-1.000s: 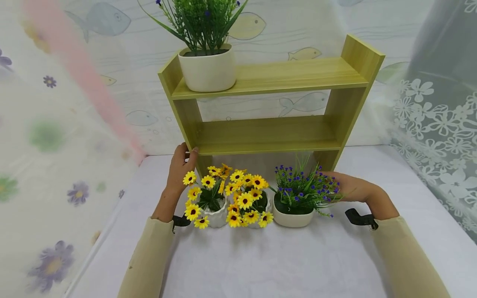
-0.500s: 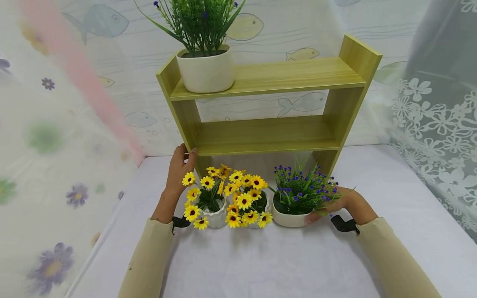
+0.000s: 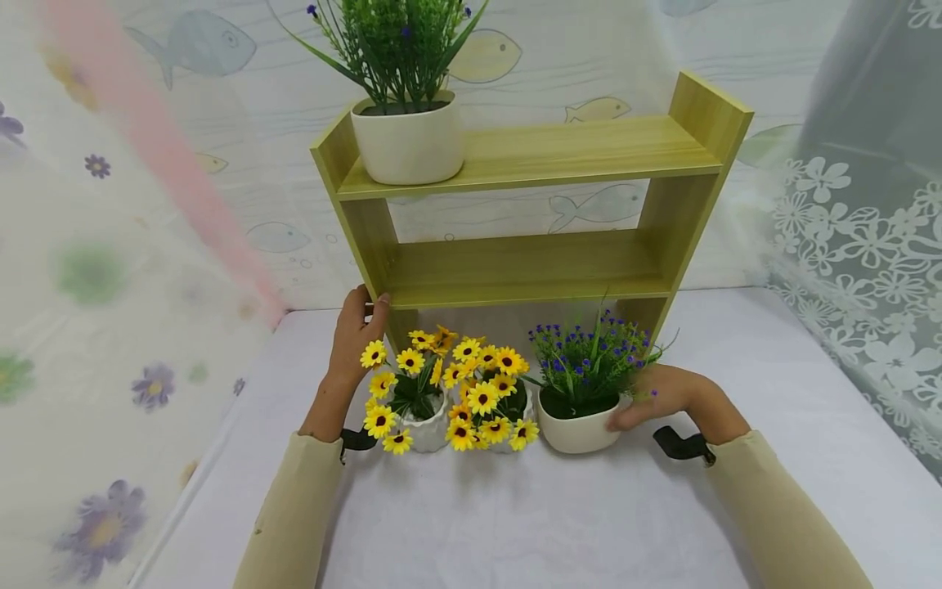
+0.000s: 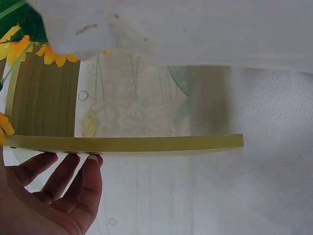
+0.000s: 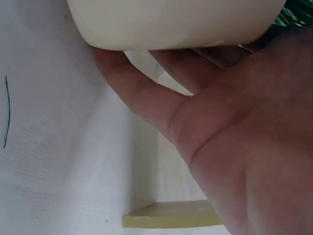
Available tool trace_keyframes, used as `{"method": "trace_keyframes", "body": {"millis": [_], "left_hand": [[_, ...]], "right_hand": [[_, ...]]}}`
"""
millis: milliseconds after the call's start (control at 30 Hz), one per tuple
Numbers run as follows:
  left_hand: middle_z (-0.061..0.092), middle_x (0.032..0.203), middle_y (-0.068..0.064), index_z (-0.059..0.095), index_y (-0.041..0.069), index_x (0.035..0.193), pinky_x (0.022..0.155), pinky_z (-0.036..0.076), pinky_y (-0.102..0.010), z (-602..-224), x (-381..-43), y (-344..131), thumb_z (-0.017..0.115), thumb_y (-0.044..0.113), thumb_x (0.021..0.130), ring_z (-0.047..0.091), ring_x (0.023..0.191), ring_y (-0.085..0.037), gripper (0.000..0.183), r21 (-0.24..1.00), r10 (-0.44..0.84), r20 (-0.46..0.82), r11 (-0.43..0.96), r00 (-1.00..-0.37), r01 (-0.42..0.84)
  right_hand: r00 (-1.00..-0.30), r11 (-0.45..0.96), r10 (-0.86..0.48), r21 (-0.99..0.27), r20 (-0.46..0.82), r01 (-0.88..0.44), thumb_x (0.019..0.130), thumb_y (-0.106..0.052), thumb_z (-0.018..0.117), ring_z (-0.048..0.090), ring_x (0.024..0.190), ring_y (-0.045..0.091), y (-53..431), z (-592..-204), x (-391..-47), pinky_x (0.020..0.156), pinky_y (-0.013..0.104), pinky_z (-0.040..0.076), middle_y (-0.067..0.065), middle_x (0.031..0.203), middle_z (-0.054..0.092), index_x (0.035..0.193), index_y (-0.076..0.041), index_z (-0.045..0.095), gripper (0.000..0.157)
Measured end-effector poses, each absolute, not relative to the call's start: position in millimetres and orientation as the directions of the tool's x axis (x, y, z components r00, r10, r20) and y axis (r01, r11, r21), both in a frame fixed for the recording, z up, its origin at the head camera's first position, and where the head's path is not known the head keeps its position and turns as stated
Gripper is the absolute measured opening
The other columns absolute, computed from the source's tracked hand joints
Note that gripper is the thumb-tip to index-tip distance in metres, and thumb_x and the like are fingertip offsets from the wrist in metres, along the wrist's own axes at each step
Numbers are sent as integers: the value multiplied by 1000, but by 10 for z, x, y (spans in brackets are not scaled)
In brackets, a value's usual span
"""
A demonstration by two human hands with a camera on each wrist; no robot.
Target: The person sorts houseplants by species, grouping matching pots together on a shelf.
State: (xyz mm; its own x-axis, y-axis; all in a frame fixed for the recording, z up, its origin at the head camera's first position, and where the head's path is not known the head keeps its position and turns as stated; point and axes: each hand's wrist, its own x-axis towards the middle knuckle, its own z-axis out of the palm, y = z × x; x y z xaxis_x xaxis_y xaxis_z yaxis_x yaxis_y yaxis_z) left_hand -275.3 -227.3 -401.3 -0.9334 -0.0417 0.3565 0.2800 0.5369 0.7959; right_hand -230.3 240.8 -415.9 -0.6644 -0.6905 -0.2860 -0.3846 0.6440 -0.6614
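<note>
My right hand (image 3: 662, 397) grips the right end of a white oval pot (image 3: 577, 433) holding an artificial plant with small purple flowers (image 3: 589, 356). Its thumb lies at the front; the other fingers go behind the pot, partly hidden by leaves. The right wrist view shows the fingers (image 5: 146, 95) right at the pot's wall. At the left, my left hand (image 3: 356, 339) holds the side panel of a wooden shelf (image 3: 530, 262). The thumb is at its front edge, and the fingertips (image 4: 90, 161) touch the panel's outer face in the left wrist view.
Two white pots of yellow artificial flowers, one on the left (image 3: 427, 429) and one in the middle (image 3: 483, 398), stand before the shelf. A larger white planter (image 3: 412, 147) with greenery sits on the top board's left end. A patterned curtain (image 3: 257, 196) hangs behind.
My right hand has come from behind the purple-flowered plant to the pot's right end and taken hold of it. The pot has shifted slightly forward and its flowers leftward. The left hand stays put.
</note>
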Motion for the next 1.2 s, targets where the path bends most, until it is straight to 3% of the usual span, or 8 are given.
{"method": "trace_keyframes", "body": {"millis": [100,200,433,767,833,933,1067,1200], "left_hand": [[53,138,-19,44,3,155,102,55,-57,-4012,-2749,-2271,44,49,111,61,123,-35,64,792,-42,359,543,-932,281],[53,138,-19,44,2,155,102,55,-58,-4016,-2743,-2268,44,49,111,61,123,-36,64,791,-45,358,545,-933,277],[53,138,-19,45,2,154,101,55,-58,-4027,-2754,-2264,45,49,111,61,124,-36,63,799,-48,365,528,-930,286],[53,139,-20,45,2,154,101,54,-58,-4017,-2750,-2259,44,49,111,60,125,-37,64,801,-55,359,530,-932,278],[53,139,-20,45,2,154,101,54,-58,-4015,-2750,-2257,44,49,111,60,125,-37,64,802,-54,360,528,-931,280],[53,139,-20,45,2,154,102,54,-59,-4013,-2741,-2254,44,49,111,60,125,-37,64,804,-54,355,527,-933,275],[53,139,-20,45,1,154,103,54,-59,-4016,-2737,-2254,44,49,111,60,125,-37,64,802,-56,347,536,-936,266],[53,139,-20,45,2,154,103,54,-59,-4007,-2740,-2255,45,49,111,60,125,-37,64,799,-53,347,539,-936,266]], "right_hand": [[-639,510,-755,-745,-149,-429,85,-24,82,45,73,6,2437,-4189,-2324,65,29,40,-7,80,49,100,-3,66,30],[-623,443,-778,-775,-81,-451,84,-18,82,49,82,4,2453,-4213,-2326,69,29,41,-6,91,55,111,-4,66,34],[-617,470,-782,-733,-88,-491,81,-21,82,51,93,3,2498,-4186,-2311,83,25,47,-5,109,65,120,0,69,46],[-592,426,-796,-810,-123,-403,81,-14,79,55,90,4,2472,-4168,-2320,80,26,49,-3,105,69,116,2,70,39],[-602,441,-785,-813,-145,-379,80,-14,78,57,89,10,2463,-4159,-2315,78,27,50,1,104,72,114,3,72,38],[-636,473,-745,-831,-200,-294,80,-14,79,67,111,31,2459,-4147,-2291,84,28,54,18,125,69,129,10,63,57],[-671,469,-706,-860,-227,-203,80,-12,80,49,137,59,2474,-4119,-2256,93,29,55,33,150,49,148,17,43,82],[-644,369,-760,-875,-90,-314,81,-6,79,58,130,27,2507,-4063,-2256,94,27,53,20,140,58,143,14,48,71]]}}
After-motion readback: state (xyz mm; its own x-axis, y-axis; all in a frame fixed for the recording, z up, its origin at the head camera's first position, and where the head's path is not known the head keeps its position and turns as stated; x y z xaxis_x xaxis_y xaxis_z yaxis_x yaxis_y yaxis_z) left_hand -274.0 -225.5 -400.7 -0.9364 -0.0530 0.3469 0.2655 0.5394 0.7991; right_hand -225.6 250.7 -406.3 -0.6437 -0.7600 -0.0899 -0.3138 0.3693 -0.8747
